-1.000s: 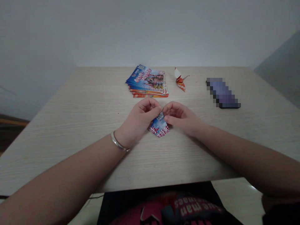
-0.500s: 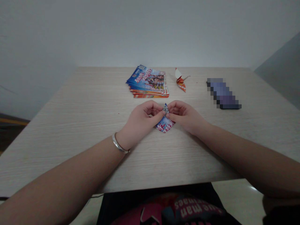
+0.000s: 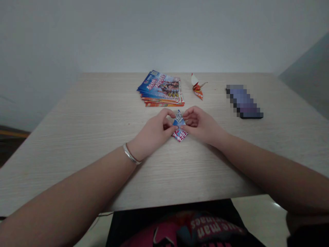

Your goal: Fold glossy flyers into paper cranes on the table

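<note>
A small folded paper (image 3: pixel 179 128) is pinched at mid-surface (image 3: pixel 89 120) between the left hand (image 3: pixel 154 135) and right hand (image 3: pixel 202 127), fingertips of both closed on it. A crease seems in hand; firm, even pressure is called for. A leaflet stack (image 3: pixel 161 88) lies at twelve o'clock, a paper crane (image 3: pixel 196 87) at one and a phone (image 3: pixel 244 102) at two. Open room is left at nine.
</note>
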The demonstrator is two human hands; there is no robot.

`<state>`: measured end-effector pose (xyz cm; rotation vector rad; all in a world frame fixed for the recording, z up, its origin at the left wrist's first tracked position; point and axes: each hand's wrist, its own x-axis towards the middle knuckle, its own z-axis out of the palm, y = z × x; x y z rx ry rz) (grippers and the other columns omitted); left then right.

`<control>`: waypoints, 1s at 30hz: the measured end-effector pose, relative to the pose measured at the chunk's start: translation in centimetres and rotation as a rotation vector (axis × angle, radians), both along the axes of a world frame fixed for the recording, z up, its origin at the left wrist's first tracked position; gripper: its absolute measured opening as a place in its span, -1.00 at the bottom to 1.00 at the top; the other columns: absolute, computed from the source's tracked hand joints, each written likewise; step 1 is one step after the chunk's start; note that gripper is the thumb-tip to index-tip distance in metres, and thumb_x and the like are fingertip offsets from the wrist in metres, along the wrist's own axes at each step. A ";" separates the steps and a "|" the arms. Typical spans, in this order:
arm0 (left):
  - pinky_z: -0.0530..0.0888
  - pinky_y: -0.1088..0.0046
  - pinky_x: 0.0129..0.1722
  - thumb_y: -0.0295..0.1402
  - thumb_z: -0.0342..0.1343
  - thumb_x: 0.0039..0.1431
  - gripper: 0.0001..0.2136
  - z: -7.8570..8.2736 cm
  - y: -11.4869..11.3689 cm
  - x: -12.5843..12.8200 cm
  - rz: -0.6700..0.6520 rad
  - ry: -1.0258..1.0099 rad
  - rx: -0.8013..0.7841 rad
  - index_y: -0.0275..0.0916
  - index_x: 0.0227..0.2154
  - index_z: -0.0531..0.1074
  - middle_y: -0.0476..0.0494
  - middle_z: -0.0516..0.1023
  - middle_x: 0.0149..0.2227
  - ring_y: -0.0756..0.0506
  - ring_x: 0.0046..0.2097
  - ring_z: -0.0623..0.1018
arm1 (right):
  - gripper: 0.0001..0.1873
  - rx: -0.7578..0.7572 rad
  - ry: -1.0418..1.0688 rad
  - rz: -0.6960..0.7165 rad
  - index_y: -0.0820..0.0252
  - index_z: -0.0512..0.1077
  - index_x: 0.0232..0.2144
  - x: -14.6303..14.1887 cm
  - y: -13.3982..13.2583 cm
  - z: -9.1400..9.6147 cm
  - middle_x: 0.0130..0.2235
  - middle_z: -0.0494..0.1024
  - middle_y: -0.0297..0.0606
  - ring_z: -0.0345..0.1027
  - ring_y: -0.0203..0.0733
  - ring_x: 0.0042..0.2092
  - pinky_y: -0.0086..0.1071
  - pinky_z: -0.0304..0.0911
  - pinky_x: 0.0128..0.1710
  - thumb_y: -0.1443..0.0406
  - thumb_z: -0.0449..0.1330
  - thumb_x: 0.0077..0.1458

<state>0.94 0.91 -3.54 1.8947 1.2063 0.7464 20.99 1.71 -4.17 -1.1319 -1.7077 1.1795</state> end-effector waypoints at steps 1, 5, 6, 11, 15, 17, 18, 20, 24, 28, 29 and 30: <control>0.38 0.45 -0.33 -0.38 0.17 0.17 -0.73 -0.1 0.1 0.0 -0.002 0.033 0.038 -0.19 -0.08 0.32 0.03 0.54 -0.40 -0.03 -0.37 0.52 | -0.67 0.044 -0.088 0.015 0.12 0.35 -0.24 0.1 -0.1 0.1 -0.37 0.47 -0.41 0.36 -0.30 -0.38 -0.35 0.28 -0.34 0.27 0.35 -0.08; 0.40 0.31 -0.17 -0.39 0.12 0.21 -0.80 -0.1 0.4 0.1 0.000 0.222 0.230 -0.22 -0.10 0.43 -0.08 0.58 -0.32 -0.10 -0.27 0.50 | -0.77 0.239 -0.424 0.022 0.16 0.51 -0.22 0.3 0.0 0.5 -0.38 0.50 -0.35 0.32 -0.27 -0.38 -0.33 0.21 -0.33 0.28 0.29 0.01; 0.40 0.26 -0.12 -0.39 0.11 0.23 -0.80 -0.1 0.4 0.1 -0.007 0.278 0.286 -0.23 -0.10 0.46 -0.11 0.59 -0.28 -0.13 -0.23 0.49 | -0.78 0.280 -0.461 0.019 0.15 0.53 -0.22 0.3 0.1 0.4 -0.35 0.53 -0.32 0.33 -0.25 -0.36 -0.32 0.22 -0.31 0.28 0.28 0.02; 0.36 0.13 0.06 -0.27 0.06 0.29 -0.73 0.0 0.2 0.0 -0.043 0.487 0.466 -0.26 -0.05 0.51 -0.26 0.54 -0.09 -0.24 -0.03 0.45 | -0.85 0.460 -0.493 0.060 0.18 0.55 -0.26 0.3 0.7 -0.2 -0.21 0.62 -0.20 0.45 -0.14 -0.19 -0.24 0.28 -0.10 0.29 0.26 0.07; 0.33 0.09 0.12 -0.28 0.02 0.31 -0.73 -0.2 -0.1 -0.2 -0.066 0.559 0.501 -0.26 -0.04 0.49 -0.28 0.48 0.04 -0.27 0.06 0.41 | -0.86 0.526 -0.565 0.091 0.16 0.54 -0.29 0.3 0.6 -0.1 -0.16 0.63 -0.19 0.45 -0.07 -0.04 -0.16 0.22 0.06 0.23 0.24 0.12; 0.31 0.09 0.16 -0.30 0.00 0.32 -0.73 -0.4 -0.1 -0.3 -0.103 0.567 0.517 -0.28 -0.03 0.47 -0.30 0.46 0.09 -0.28 0.11 0.39 | -0.82 0.535 -0.652 0.092 0.18 0.54 -0.27 0.3 0.3 0.1 -0.13 0.61 -0.15 0.43 -0.03 -0.02 -0.14 0.20 0.06 0.20 0.23 0.14; 0.30 0.09 0.18 -0.31 -0.01 0.32 -0.72 -0.5 -0.1 -0.3 -0.117 0.569 0.527 -0.29 -0.02 0.45 -0.31 0.44 0.12 -0.28 0.13 0.38 | -0.79 0.540 -0.695 0.091 0.19 0.54 -0.26 0.2 0.2 0.3 -0.11 0.59 -0.13 0.42 -0.02 -0.02 -0.13 0.20 0.06 0.18 0.22 0.15; 0.27 0.07 0.21 -0.30 -0.02 0.33 -0.70 -0.8 -0.1 -0.5 -0.135 0.573 0.544 -0.31 0.01 0.43 -0.33 0.41 0.15 -0.29 0.17 0.36 | -0.76 0.542 -0.766 0.086 0.19 0.54 -0.25 0.2 -0.1 0.5 -0.08 0.57 -0.11 0.39 0.00 -0.02 -0.13 0.20 0.04 0.15 0.21 0.16; 0.25 0.04 0.24 -0.30 -0.04 0.34 -0.70 -1.1 0.3 -0.7 -0.166 0.558 0.527 -0.29 0.04 0.42 -0.32 0.38 0.19 -0.29 0.21 0.32 | -0.67 0.531 -0.834 0.067 0.16 0.54 -0.24 0.0 -0.5 0.8 -0.06 0.54 -0.11 0.36 0.04 -0.03 -0.13 0.21 -0.02 0.04 0.24 0.13; 0.26 0.09 0.25 -0.37 -0.06 0.33 -0.73 -1.3 0.5 -0.8 -0.163 0.551 0.529 -0.27 0.00 0.43 -0.29 0.41 0.16 -0.26 0.21 0.34 | -0.57 0.538 -0.872 0.041 0.17 0.51 -0.24 -0.5 -0.7 0.9 -0.07 0.51 -0.09 0.34 0.06 -0.04 -0.10 0.20 -0.03 -0.06 0.27 0.07; 0.25 0.08 0.26 -0.36 -0.07 0.34 -0.71 -1.4 0.5 -0.8 -0.165 0.562 0.545 -0.28 0.02 0.42 -0.30 0.41 0.17 -0.27 0.23 0.33 | -0.56 0.535 -0.876 0.038 0.17 0.51 -0.24 -0.7 -0.8 0.9 -0.06 0.50 -0.09 0.33 0.07 -0.04 -0.10 0.20 -0.03 -0.07 0.27 0.06; 0.23 0.06 0.28 -0.34 -0.08 0.35 -0.69 -1.5 0.5 -0.8 -0.170 0.578 0.557 -0.29 0.05 0.40 -0.31 0.39 0.20 -0.29 0.25 0.31 | -0.56 0.533 -0.876 0.034 0.16 0.50 -0.24 -0.8 -0.8 0.9 -0.06 0.50 -0.10 0.33 0.07 -0.04 -0.09 0.20 -0.03 -0.07 0.27 0.06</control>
